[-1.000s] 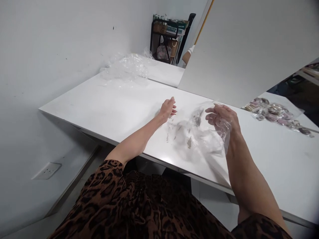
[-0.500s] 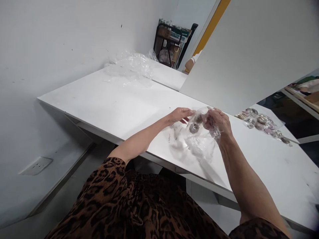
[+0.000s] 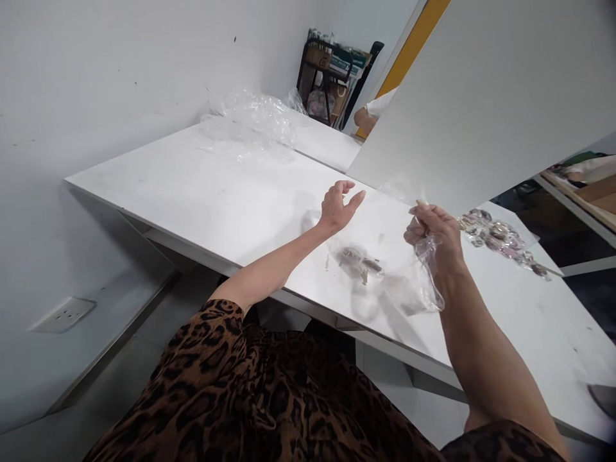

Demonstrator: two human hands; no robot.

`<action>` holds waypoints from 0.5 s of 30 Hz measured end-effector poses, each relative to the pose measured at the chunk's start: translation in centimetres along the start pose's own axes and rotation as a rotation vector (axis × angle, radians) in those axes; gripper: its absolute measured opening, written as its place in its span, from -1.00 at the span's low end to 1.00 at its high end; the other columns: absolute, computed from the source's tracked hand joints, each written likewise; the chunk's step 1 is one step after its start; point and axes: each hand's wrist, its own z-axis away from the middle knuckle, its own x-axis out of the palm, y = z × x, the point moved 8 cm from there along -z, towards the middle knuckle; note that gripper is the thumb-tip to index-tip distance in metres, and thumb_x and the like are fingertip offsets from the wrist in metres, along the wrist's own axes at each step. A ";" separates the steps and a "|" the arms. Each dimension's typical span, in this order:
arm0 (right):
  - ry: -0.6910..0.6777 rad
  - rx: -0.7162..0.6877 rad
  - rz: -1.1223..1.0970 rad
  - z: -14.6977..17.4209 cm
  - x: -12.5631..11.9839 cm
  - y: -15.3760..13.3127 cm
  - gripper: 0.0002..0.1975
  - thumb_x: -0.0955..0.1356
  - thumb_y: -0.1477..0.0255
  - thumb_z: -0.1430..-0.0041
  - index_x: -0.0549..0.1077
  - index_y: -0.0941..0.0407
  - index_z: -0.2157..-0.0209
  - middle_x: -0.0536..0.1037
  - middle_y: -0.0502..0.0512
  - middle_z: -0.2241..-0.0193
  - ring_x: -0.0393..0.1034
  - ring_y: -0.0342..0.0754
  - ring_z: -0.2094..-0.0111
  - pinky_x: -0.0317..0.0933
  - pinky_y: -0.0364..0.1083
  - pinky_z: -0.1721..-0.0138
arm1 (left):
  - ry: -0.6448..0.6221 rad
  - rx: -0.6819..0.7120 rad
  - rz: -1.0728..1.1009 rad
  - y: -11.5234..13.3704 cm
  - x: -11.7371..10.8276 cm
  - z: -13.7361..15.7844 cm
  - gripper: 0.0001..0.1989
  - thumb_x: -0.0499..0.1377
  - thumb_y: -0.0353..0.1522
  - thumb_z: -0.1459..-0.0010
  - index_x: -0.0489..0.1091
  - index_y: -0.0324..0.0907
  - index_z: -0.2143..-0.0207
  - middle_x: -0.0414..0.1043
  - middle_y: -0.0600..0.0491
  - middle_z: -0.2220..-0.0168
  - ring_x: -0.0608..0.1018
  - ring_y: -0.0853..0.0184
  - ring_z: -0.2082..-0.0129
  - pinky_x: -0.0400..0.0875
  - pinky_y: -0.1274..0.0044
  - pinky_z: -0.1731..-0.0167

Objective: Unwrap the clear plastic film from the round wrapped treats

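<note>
My right hand (image 3: 433,231) is closed on a clear plastic bag (image 3: 428,282), which hangs crumpled beside the wrist above the table. My left hand (image 3: 339,205) is raised over the table with its thumb and fingers apart and nothing in it. Between and below the hands, a few small brownish items (image 3: 362,262) in clear wrap are on the white tabletop, blurred; I cannot make out what they are. A pile of small wrapped items (image 3: 503,237), dark, pink and shiny, lies to the right of my right hand.
Crumpled clear plastic bags (image 3: 255,119) lie at the table's far left end by the wall. A large white panel (image 3: 471,96) rises along the far side. Behind stands a black rack (image 3: 325,77) with boxes. Another person's arm (image 3: 370,119) shows past the panel.
My left hand has come off the bag and opened. My right hand has drawn the bag a little to the right, and the brownish items have dropped from between the hands to the tabletop.
</note>
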 end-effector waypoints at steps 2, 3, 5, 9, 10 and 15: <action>0.030 -0.050 -0.014 -0.3 -0.2 -1.4 -0.61 0.65 0.25 0.12 0.46 0.13 0.52 0.24 -0.12 0.69 0.03 -0.29 0.67 -0.08 -0.24 0.71 | -0.027 0.032 -0.053 0.6 0.4 0.5 -0.80 0.28 -0.23 -0.28 0.36 -0.11 0.17 0.47 -0.06 0.02 0.45 0.25 0.00 0.27 0.41 -0.09; 0.037 -0.089 -0.003 -0.5 -0.3 -2.3 -0.63 0.64 0.25 0.09 0.46 0.13 0.52 0.24 -0.12 0.70 0.03 -0.29 0.69 -0.07 -0.22 0.71 | -0.050 0.048 -0.073 0.8 0.6 0.7 -0.81 0.28 -0.23 -0.29 0.35 -0.11 0.19 0.47 -0.05 0.06 0.45 0.25 0.02 0.27 0.41 -0.08; 0.048 -0.192 0.047 -0.7 -0.3 -4.3 -0.69 0.59 0.27 -0.04 0.47 0.12 0.51 0.25 -0.12 0.72 0.02 -0.27 0.71 -0.06 -0.20 0.72 | -0.091 0.067 -0.107 1.1 1.1 1.0 -0.81 0.27 -0.23 -0.29 0.34 -0.11 0.22 0.48 -0.05 0.10 0.44 0.24 0.05 0.27 0.40 -0.07; 0.073 -0.424 0.163 -1.5 -0.5 -8.2 -0.75 0.50 0.37 -0.22 0.46 0.09 0.50 0.30 -0.12 0.73 0.05 -0.24 0.75 -0.11 -0.15 0.73 | -0.125 0.053 -0.147 0.6 1.5 1.0 -0.81 0.22 -0.20 -0.32 0.34 -0.11 0.19 0.48 -0.07 0.07 0.42 0.24 0.04 0.28 0.38 -0.08; 0.053 -0.447 0.203 -1.8 -0.4 -8.9 -0.74 0.50 0.41 -0.23 0.45 0.09 0.51 0.34 -0.10 0.70 0.09 -0.25 0.75 -0.13 -0.14 0.73 | -0.128 0.048 -0.150 0.4 1.5 1.0 -0.80 0.21 -0.19 -0.32 0.34 -0.11 0.18 0.48 -0.07 0.06 0.43 0.24 0.04 0.29 0.38 -0.08; 0.125 -0.645 0.349 -2.9 -1.8 -13.4 -0.64 0.48 0.56 -0.24 0.35 0.09 0.57 0.39 -0.11 0.64 0.10 -0.29 0.75 -0.15 -0.15 0.70 | -0.139 0.047 -0.143 -0.1 1.7 0.8 -0.80 0.20 -0.19 -0.32 0.34 -0.10 0.16 0.48 -0.06 0.07 0.44 0.25 0.04 0.30 0.39 -0.06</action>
